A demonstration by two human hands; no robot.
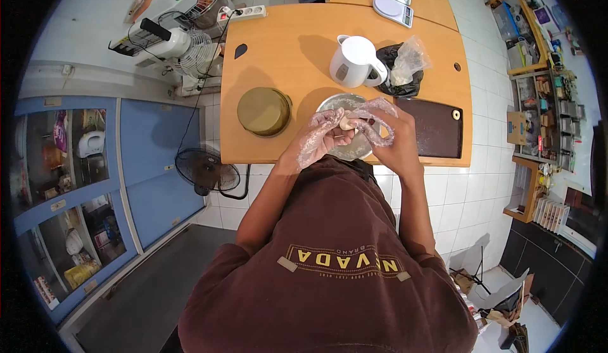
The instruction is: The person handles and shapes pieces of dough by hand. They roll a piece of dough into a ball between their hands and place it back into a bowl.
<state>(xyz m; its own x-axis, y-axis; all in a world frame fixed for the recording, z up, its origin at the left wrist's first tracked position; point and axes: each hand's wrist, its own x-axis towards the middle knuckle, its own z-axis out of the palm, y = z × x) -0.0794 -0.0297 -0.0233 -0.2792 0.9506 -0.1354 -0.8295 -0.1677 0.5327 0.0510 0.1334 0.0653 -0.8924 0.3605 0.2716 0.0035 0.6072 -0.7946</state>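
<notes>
My left hand (322,134) and my right hand (380,125), both in flour-dusted clear coverings, pinch a small pale dough piece (346,122) between their fingers above a steel bowl (356,152). Right of the bowl lies a dark shallow tray (425,134) with a small pale dough ring (456,113) near its upper right corner.
An olive round container (263,111) sits at left on the wooden table (285,43). A white kettle (354,58), black bag with a clear bag (405,68) and scales (392,12) stand farther back. A power strip, machines and fan are at left, shelves at right, someone's leg beyond.
</notes>
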